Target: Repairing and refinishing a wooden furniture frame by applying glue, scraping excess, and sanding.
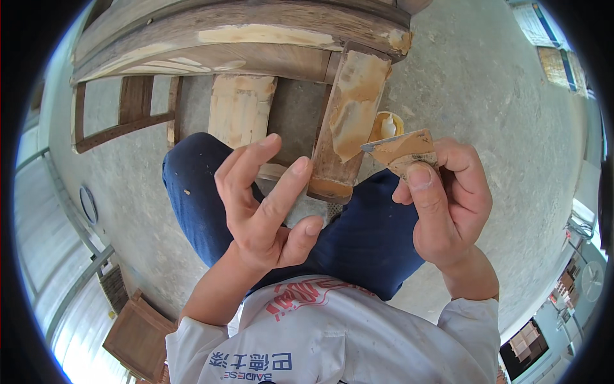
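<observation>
Between thumb and bent fingers, my right hand [451,201] grips a putty scraper [404,148] whose flat blade is smeared with tan putty. The blade points left, in front of a wooden furniture leg [352,105]; whether they touch I cannot tell. Tan filler covers much of that leg's upper face, and bare brown wood shows lower down. My left hand [265,214] holds nothing, its fingers spread, just left of the leg's near end. Behind the scraper, a small yellow-rimmed tub [391,123] with something whitish inside is partly hidden.
A large wooden furniture frame [268,38] with patches of pale filler spans the far side. A second putty-smeared leg [242,105] and a slatted part [125,128] extend toward me. My knees flank the near leg. A wooden cabinet [142,336] stands at lower left on the concrete floor.
</observation>
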{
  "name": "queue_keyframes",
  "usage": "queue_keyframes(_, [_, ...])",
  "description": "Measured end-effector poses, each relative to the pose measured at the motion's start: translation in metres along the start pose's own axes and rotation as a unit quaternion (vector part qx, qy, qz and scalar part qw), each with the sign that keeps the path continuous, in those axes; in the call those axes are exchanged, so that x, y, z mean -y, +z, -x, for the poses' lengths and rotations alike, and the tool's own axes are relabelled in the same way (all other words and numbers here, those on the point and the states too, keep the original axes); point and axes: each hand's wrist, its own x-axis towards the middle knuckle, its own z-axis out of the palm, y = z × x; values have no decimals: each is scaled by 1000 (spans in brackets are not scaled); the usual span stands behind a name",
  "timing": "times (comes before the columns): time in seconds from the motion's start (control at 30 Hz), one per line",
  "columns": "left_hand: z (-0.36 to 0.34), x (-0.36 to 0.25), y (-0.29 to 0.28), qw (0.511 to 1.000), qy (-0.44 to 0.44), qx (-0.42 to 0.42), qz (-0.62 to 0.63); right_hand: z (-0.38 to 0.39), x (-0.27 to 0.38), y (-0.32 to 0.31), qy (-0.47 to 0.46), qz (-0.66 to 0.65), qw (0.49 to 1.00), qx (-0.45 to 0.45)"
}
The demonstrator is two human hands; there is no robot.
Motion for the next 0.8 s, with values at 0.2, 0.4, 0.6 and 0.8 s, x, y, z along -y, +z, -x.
queue_keyframes(0.2, [-10,7,-6,999,13,-40,-15,1,-2,5,25,-93,992,-76])
queue_keyframes(0.4, [19,22,9,946,-244,-82,197,-9,-18,-21,76,-223,942,-240])
queue_keyframes(0.6, [59,21,22,897,-300,72,316,9,-171,-67,315,-45,885,-340])
queue_keyframes(0.8, [66,21,49,894,-313,108,301,49,-267,-13,361,88,875,-310])
